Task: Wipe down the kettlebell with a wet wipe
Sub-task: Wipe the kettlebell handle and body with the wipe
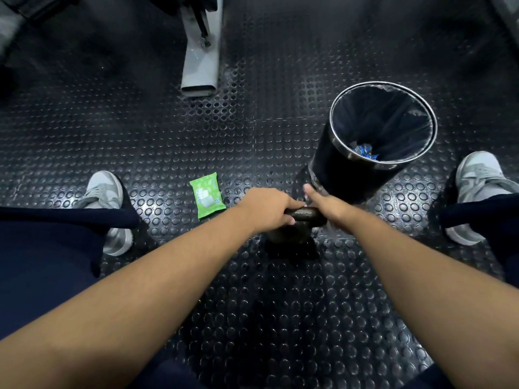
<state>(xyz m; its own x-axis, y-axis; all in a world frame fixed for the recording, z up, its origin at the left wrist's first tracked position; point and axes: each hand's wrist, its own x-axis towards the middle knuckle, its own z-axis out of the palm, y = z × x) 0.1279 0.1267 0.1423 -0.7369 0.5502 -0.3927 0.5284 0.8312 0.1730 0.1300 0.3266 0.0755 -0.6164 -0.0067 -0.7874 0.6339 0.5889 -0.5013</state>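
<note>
A black kettlebell [290,240] stands on the floor between my feet, its handle [306,215] on top. My left hand [266,209] is closed around the left end of the handle. My right hand [327,206] wraps the right end, thumb stretched out toward the bin. A small white sliver of wet wipe [307,205] shows at the edge of my right hand; the rest is hidden under the palm. The green wet wipe packet [207,198] lies flat on the floor just left of my left hand.
A black bin [337,169] with a dark liner and a blue wrapper inside stands just beyond the kettlebell, to the right. A grey machine foot [200,66] reaches in from the top. My grey shoes [105,192] [477,175] flank the studded rubber floor.
</note>
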